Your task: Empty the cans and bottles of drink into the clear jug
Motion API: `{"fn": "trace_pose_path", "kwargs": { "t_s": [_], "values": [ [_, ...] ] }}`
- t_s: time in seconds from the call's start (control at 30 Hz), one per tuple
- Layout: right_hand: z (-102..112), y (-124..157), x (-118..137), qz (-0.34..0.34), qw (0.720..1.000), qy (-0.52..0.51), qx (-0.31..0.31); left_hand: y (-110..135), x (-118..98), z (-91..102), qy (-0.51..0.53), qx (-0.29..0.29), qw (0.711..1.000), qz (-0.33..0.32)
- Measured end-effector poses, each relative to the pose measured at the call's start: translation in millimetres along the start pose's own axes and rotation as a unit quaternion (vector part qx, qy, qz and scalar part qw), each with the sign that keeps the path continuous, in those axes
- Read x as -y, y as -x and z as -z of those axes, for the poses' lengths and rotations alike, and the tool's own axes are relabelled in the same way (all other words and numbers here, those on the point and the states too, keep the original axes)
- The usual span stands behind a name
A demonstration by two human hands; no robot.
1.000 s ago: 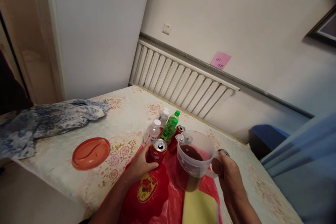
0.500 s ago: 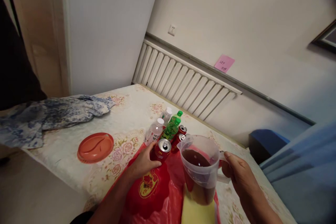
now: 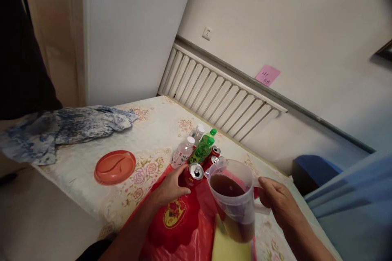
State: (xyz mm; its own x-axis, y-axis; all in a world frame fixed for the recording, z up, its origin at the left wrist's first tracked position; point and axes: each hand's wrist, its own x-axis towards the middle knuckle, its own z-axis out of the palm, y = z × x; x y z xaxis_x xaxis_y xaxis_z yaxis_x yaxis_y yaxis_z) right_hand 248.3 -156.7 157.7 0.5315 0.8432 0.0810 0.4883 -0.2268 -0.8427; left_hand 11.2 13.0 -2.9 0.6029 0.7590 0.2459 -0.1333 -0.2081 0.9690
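My left hand [image 3: 171, 186] is wrapped round an opened red drink can [image 3: 192, 178] from its left side. In my right hand [image 3: 277, 197] is the handle of a clear plastic measuring jug [image 3: 234, 208], partly filled with brown liquid. The jug leans toward the can, its spout close to the can's top; no stream of liquid shows. Behind the held can stand two more red cans [image 3: 216, 151], two green bottles [image 3: 201, 151] and two clear bottles with white caps [image 3: 183, 153]. Under my hands lies a red plastic sheet [image 3: 199, 234] with a gold emblem.
A yellow cloth or paper [image 3: 228, 244] lies beneath the jug. An orange divided plate [image 3: 114, 167] and blue-white patterned fabric [image 3: 88, 126] sit on the flowered tablecloth [image 3: 153, 122] to the left. A radiator [image 3: 220, 89] runs behind; a blue bin [image 3: 312, 171] and curtain are right.
The jug's spout has come nearer to the can, and the jug looks a little more tilted. My left hand keeps its hold on the can. The whole view has shifted slightly.
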Motion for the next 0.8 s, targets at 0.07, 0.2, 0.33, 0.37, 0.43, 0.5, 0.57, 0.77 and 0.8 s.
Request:
{"fn": "trace_pose_path", "kwargs": {
  "t_s": [0.07,0.2,0.33,0.37,0.43,0.5,0.57,0.77,0.8],
  "values": [
    [0,-1,-2,0.007,1.0,0.009,0.005,0,2,-0.4,-0.005,0.001,1.0,-0.004],
    [1,-4,-5,0.015,1.0,0.018,0.017,0,4,-0.6,-0.013,0.0,1.0,-0.011],
    [1,-7,-4,0.017,0.999,0.039,0.026,1,6,-0.6,-0.024,-0.006,1.0,-0.003],
    [1,-7,-4,0.018,0.999,0.043,0.029,1,5,-0.6,-0.025,-0.008,1.0,0.0],
    [0,-7,-2,0.019,0.998,0.049,0.035,2,5,-0.7,-0.028,-0.009,1.0,0.003],
    [-2,-8,0,0.022,0.997,0.058,0.039,2,5,-0.8,-0.025,-0.008,1.0,0.003],
    [-3,-8,3,0.025,0.996,0.069,0.04,2,6,-0.8,-0.021,-0.007,1.0,0.0],
    [-6,-10,10,0.03,0.994,0.097,0.041,2,10,-0.4,-0.021,-0.013,1.0,-0.012],
    [-6,-10,11,0.031,0.994,0.1,0.042,2,9,-0.2,-0.022,-0.013,1.0,-0.013]
  ]
}}
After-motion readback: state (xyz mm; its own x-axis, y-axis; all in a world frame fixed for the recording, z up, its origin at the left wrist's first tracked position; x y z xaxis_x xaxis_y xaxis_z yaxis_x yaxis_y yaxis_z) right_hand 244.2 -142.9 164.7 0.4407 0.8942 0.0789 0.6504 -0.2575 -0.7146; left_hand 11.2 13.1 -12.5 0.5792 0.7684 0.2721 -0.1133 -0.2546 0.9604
